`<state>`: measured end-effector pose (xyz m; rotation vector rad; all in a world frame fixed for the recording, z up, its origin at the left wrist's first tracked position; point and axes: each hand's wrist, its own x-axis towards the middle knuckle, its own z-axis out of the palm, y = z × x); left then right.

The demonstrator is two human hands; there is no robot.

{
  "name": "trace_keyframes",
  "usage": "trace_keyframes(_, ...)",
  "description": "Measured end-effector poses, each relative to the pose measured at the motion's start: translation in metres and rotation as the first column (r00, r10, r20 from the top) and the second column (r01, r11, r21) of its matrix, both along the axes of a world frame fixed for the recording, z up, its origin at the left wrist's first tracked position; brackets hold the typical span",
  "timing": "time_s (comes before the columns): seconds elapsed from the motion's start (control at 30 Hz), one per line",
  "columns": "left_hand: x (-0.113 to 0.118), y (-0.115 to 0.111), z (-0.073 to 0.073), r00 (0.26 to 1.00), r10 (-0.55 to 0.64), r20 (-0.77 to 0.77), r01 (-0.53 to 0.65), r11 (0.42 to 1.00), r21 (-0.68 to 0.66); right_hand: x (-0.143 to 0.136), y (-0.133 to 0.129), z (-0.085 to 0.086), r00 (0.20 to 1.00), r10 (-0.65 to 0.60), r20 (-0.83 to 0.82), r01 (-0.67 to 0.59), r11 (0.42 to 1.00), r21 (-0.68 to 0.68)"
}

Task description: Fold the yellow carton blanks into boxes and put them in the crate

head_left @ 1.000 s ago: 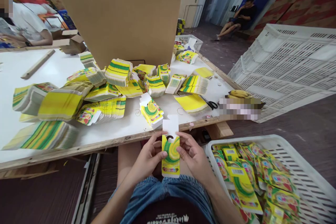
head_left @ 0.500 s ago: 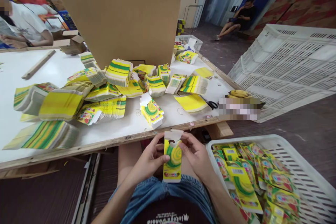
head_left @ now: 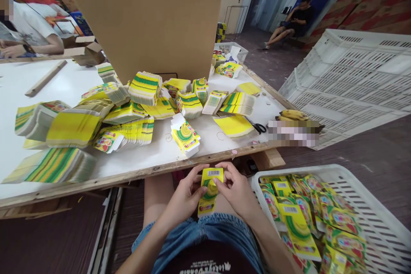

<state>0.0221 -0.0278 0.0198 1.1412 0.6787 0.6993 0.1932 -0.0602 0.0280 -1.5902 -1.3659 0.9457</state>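
Cardboard sheet (head_left: 144,17) stands upright at the back of the white worktable (head_left: 64,90), with stacks of flat yellow-green cartons (head_left: 77,126) spread before it. White plastic crate (head_left: 379,222) at the right holds folded cartons (head_left: 298,227). Below the table edge, over the lap, left hand (head_left: 184,197) and right hand (head_left: 236,190) both grip one small yellow carton (head_left: 210,190), its barcoded top flap folded down

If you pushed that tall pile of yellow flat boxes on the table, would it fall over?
Probably it would slide apart rather than topple whole: the pile of flat boxes is loose thin card, already fanned and leaning. Each sheet looks light and bendy. The glossy print may make them slip easily.
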Motion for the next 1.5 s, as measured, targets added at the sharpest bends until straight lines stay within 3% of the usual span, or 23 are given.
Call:
trace_keyframes(0.27,0.0,0.003,0.001,0.998,0.053,0.039,-0.049,0.994,-0.101,-0.006,-0.002,-0.001,0.997,0.051,0.063,-0.052,0.999,0.007)
trace_keyframes(0.6,0.003,0.003,-0.003,0.999,0.047,0.013,-0.047,0.998,-0.046,-0.009,-0.001,-0.007,0.979,-0.062,0.195,0.056,0.998,0.04)
trace_keyframes(0.8,-0.002,0.009,0.004,0.995,0.078,0.059,-0.071,0.992,-0.1,0.002,-0.003,-0.011,0.999,0.037,-0.02,-0.035,0.995,0.098)
trace_keyframes(1.0,0.014,0.003,0.0,0.994,0.06,0.087,-0.053,0.995,-0.083,0.003,-0.004,-0.013,0.955,-0.028,-0.295,0.069,0.989,0.129)
trace_keyframes(1.1,0.026,0.002,0.001,0.999,0.049,0.012,-0.05,0.995,0.088,0.017,-0.012,0.001,0.977,-0.111,-0.18,0.137,0.98,0.142)
trace_keyframes(1.17,0.026,0.012,0.002,0.982,0.151,-0.118,-0.105,0.939,0.329,0.041,-0.022,0.016,0.956,-0.271,0.111,0.243,0.946,0.216)
trace_keyframes(1.23,0.021,0.03,0.002,0.902,0.364,-0.233,-0.161,0.783,0.601,0.072,-0.036,0.029,0.751,-0.488,0.445,0.342,0.864,0.369)
trace_keyframes(1.3,0.012,0.051,-0.003,0.789,0.547,-0.279,-0.144,0.607,0.782,0.098,-0.048,0.035,0.494,-0.577,0.65,0.398,0.815,0.421)
trace_keyframes(1.33,0.007,0.062,-0.006,0.737,0.605,-0.302,-0.108,0.546,0.831,0.106,-0.052,0.035,0.431,-0.578,0.693,0.405,0.81,0.424)
trace_keyframes(1.37,0.003,0.07,-0.01,0.693,0.642,-0.327,-0.058,0.502,0.863,0.11,-0.054,0.032,0.429,-0.561,0.708,0.404,0.82,0.405)
trace_keyframes(1.4,0.0,0.077,-0.014,0.662,0.664,-0.349,-0.006,0.47,0.883,0.11,-0.054,0.028,0.484,-0.53,0.696,0.387,0.843,0.373)
trace_keyframes(1.5,-0.007,0.086,-0.022,0.625,0.689,-0.366,0.072,0.416,0.907,0.086,-0.042,0.013,0.753,-0.383,0.535,0.302,0.923,0.237)
